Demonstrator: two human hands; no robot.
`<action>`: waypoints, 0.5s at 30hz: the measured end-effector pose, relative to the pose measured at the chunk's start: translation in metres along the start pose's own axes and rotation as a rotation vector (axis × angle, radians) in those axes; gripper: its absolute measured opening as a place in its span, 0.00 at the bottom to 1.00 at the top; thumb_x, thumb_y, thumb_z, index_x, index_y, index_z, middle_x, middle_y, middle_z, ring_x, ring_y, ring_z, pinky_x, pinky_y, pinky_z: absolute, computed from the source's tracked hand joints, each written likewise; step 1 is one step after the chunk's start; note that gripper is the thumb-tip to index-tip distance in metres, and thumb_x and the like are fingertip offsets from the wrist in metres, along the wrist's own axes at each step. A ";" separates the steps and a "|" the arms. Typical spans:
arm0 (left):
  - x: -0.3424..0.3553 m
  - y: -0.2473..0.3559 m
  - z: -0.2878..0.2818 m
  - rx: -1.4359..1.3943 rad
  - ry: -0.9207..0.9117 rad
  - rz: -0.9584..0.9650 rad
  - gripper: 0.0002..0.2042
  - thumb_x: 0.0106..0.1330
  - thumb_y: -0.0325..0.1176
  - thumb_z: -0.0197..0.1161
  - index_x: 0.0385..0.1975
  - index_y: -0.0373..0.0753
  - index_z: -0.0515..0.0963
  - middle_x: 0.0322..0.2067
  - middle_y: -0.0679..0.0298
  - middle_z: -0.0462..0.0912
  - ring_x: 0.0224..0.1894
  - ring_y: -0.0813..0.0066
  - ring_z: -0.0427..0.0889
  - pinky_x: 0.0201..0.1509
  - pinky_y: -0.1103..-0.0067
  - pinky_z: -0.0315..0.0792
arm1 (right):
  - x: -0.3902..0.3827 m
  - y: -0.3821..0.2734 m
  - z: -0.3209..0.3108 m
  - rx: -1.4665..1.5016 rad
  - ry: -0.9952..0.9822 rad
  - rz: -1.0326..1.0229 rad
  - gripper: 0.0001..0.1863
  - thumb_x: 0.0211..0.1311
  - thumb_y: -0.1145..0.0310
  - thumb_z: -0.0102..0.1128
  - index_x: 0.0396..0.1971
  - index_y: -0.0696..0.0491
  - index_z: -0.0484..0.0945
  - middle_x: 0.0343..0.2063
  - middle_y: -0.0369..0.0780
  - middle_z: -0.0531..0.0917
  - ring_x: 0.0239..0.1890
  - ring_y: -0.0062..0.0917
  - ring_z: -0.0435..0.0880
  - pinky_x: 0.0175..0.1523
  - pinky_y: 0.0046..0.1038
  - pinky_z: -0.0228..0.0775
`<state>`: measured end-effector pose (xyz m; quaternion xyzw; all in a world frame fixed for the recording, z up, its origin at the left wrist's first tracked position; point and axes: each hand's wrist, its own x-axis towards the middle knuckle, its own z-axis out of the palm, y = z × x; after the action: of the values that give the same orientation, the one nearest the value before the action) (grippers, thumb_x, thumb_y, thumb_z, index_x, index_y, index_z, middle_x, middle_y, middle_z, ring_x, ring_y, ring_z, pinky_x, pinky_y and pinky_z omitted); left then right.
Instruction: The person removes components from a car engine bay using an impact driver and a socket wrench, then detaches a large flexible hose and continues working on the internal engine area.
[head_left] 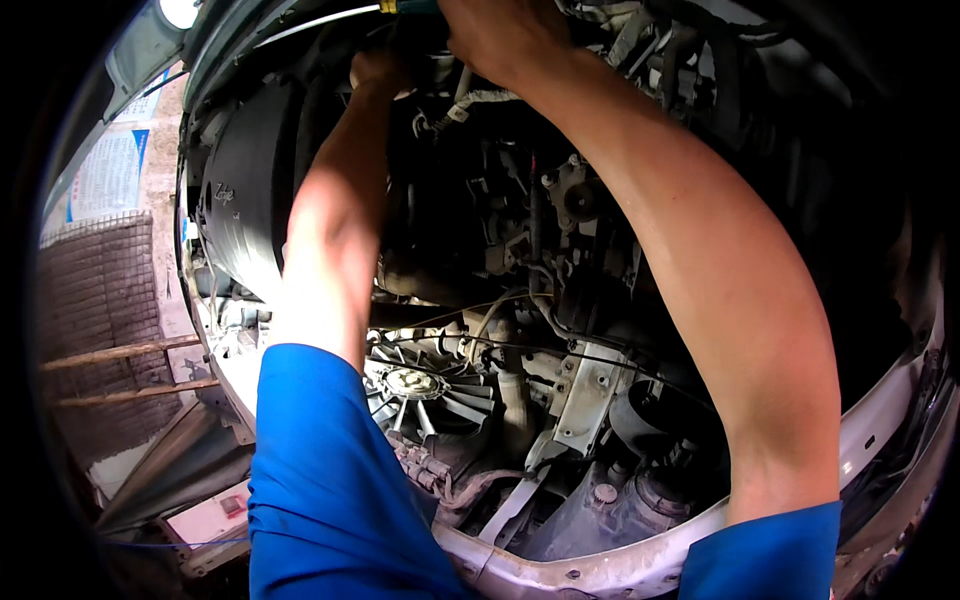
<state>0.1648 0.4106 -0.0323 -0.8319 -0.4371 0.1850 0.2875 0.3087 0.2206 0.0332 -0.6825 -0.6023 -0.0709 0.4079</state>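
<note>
Because the bay [590, 574] is deep, the left hand [379, 72] and right hand [505, 38] apparently reach far past the fan [411, 383]; a yellow-tipped item [408, 6] sits at the top edge beside the right hand, and either grip's opening or hold I cannot tell.

Plain bright-blue sleeves [320, 480], lightly creased, leave both forearms [690, 220] bare.

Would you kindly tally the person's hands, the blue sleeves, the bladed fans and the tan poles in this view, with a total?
Hands: 2 (left hand; right hand, cut off by the top edge)
Blue sleeves: 2 (left sleeve; right sleeve)
Bladed fan: 1
Tan poles: 2 (upper pole; lower pole)
Total: 7
</note>
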 end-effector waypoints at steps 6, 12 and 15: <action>0.010 -0.040 0.029 -0.127 -0.003 0.032 0.21 0.49 0.38 0.71 0.46 0.45 0.82 0.48 0.62 0.84 0.51 0.62 0.83 0.50 0.69 0.78 | 0.006 -0.019 0.004 0.059 0.042 0.033 0.15 0.51 0.76 0.61 0.42 0.58 0.76 0.43 0.52 0.81 0.47 0.40 0.83 0.47 0.36 0.78; -0.024 -0.018 -0.002 -0.046 -0.042 0.163 0.19 0.55 0.44 0.65 0.46 0.45 0.82 0.51 0.59 0.82 0.54 0.65 0.80 0.56 0.70 0.72 | -0.006 -0.028 -0.003 -0.085 0.179 -0.082 0.20 0.48 0.73 0.65 0.44 0.57 0.74 0.41 0.50 0.81 0.44 0.43 0.83 0.43 0.39 0.80; -0.068 -0.027 0.000 -0.305 0.151 0.219 0.16 0.52 0.34 0.66 0.43 0.40 0.83 0.48 0.56 0.83 0.49 0.59 0.83 0.50 0.69 0.76 | -0.014 -0.044 -0.001 -0.029 0.062 -0.187 0.18 0.52 0.69 0.62 0.43 0.57 0.74 0.41 0.50 0.81 0.40 0.43 0.85 0.40 0.40 0.79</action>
<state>0.1105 0.3656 -0.0116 -0.9198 -0.3442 0.0840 0.1683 0.2664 0.2069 0.0467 -0.6267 -0.6494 -0.1383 0.4079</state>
